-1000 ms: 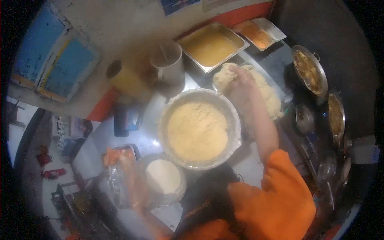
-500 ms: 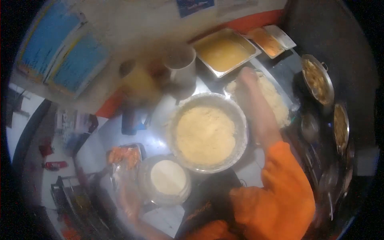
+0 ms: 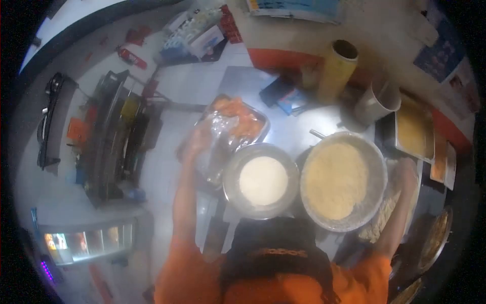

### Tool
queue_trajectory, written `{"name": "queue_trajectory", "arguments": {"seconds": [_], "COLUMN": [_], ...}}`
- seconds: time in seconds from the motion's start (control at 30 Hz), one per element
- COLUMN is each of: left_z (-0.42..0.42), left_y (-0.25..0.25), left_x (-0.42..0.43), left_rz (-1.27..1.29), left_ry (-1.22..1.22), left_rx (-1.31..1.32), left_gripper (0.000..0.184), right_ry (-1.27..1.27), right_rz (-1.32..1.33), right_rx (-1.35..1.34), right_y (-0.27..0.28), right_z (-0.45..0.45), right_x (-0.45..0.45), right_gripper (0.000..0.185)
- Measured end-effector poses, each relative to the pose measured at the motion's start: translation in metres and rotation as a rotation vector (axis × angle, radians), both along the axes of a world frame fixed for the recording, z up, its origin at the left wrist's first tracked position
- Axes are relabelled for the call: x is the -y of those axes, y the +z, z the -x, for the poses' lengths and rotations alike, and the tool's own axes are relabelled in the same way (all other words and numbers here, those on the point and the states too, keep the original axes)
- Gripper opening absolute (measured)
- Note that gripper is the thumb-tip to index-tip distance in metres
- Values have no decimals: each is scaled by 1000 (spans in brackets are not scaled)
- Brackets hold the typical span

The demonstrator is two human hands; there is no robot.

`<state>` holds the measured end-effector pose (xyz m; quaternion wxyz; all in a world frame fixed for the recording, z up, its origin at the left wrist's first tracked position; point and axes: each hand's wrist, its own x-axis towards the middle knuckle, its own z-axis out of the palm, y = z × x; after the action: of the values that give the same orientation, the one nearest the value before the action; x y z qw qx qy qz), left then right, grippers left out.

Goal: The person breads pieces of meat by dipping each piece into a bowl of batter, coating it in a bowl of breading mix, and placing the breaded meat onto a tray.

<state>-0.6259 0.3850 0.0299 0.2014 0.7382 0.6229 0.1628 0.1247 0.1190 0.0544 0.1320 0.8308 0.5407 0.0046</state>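
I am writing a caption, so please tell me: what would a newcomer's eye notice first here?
Probably the yellow food in the large bowl, right of the smaller bowl. Next, the bright orange food beyond the smaller bowl, with the left hand to its left.

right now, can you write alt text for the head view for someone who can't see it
A person's left hand is at a clear plastic bag by a tray of orange food, and the right hand is at pale, dough-like food. Between the hands sit a smaller metal bowl with white contents and a larger bowl with yellow mixture.
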Motion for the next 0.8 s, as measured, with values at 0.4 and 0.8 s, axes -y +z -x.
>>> {"name": "queue_trajectory", "arguments": {"seconds": [0.4,0.8], "left_z": [-117,-78], "left_y": [16,-38], "left_x": [-56,-76], "left_rz": [-27,10], "left_ry": [90,-17], "left_rx": [11,360], "left_gripper": [27,26], "right_ry": [-373,-253], "right_rz": [-189,-156], "right_rx": [-164,-342], "right_y": [112,110], "right_z": [115,175], "right_x": [82,51], "right_gripper": [38,38]}}
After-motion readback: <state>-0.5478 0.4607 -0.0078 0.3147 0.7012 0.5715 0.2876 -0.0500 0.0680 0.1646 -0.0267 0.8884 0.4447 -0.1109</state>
